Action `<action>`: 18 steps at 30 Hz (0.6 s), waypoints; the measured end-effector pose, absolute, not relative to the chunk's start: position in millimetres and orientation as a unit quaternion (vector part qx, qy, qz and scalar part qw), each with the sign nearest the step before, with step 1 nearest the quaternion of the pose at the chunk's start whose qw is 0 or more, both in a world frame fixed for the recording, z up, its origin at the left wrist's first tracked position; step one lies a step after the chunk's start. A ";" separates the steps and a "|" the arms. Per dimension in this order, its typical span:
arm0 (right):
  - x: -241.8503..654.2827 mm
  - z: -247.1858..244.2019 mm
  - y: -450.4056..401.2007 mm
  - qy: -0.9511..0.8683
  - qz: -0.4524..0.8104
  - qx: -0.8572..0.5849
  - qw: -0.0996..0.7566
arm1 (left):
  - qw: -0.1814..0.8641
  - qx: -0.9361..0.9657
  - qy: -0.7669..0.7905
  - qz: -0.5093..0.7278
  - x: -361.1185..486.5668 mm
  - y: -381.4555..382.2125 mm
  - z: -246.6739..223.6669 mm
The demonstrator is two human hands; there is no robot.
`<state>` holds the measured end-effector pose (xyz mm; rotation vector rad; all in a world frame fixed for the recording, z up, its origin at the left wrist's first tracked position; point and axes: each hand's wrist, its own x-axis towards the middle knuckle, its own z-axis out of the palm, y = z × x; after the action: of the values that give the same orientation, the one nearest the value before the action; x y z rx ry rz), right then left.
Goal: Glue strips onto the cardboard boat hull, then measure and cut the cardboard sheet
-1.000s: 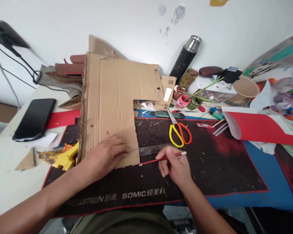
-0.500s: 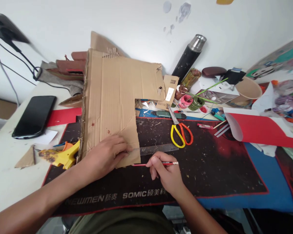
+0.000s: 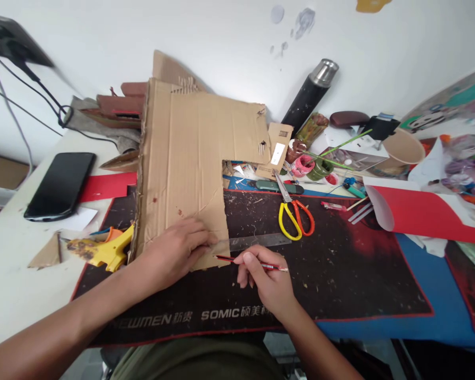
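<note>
A large sheet of brown cardboard (image 3: 190, 142) with a notch cut out of its right side lies on the dark desk mat. Its lower part sits under my left hand (image 3: 182, 243), whose bunched fingers press the end of a clear ruler (image 3: 259, 241) against it. From there the ruler reaches right, past the cardboard's edge onto the mat. My right hand (image 3: 265, 274) grips a red and black pencil (image 3: 225, 258); the point is over the cardboard's lower corner, just below the ruler. Whether it touches is unclear. Scissors (image 3: 291, 219) with yellow and orange handles lie beyond the ruler.
Left of the cardboard are a yellow glue gun (image 3: 106, 252) and a black phone (image 3: 59, 184). At the back stand a thermos (image 3: 311, 97) and paint jars (image 3: 302, 165), with a green utility knife (image 3: 275, 186) before them. Red paper (image 3: 423, 211) lies to the right.
The pencil's point has moved up from the cardboard's bottom edge to over its surface near the ruler. My left hand keeps its place on the ruler. The view has shifted slightly.
</note>
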<state>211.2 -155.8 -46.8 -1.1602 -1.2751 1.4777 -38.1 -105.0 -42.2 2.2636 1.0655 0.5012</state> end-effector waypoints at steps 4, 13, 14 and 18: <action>211.4 -47.1 -155.7 -0.512 0.589 -0.467 0.416 | 0.297 0.847 0.399 0.187 -38.7 -104.9 -42.6; 210.6 -45.1 -154.4 -0.529 0.580 -0.475 0.397 | 0.293 0.849 0.395 0.195 -38.1 -105.6 -42.1; 210.6 -44.9 -154.3 -0.531 0.578 -0.476 0.396 | 0.289 0.851 0.393 0.194 -37.9 -105.7 -42.2; 210.7 -43.9 -153.7 -0.540 0.573 -0.478 0.389 | 0.277 0.856 0.393 0.193 -37.3 -106.3 -41.8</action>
<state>210.7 -153.7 -43.9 -1.2145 -1.3729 1.4572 -37.3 -106.3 -41.8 2.2976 1.0544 0.5183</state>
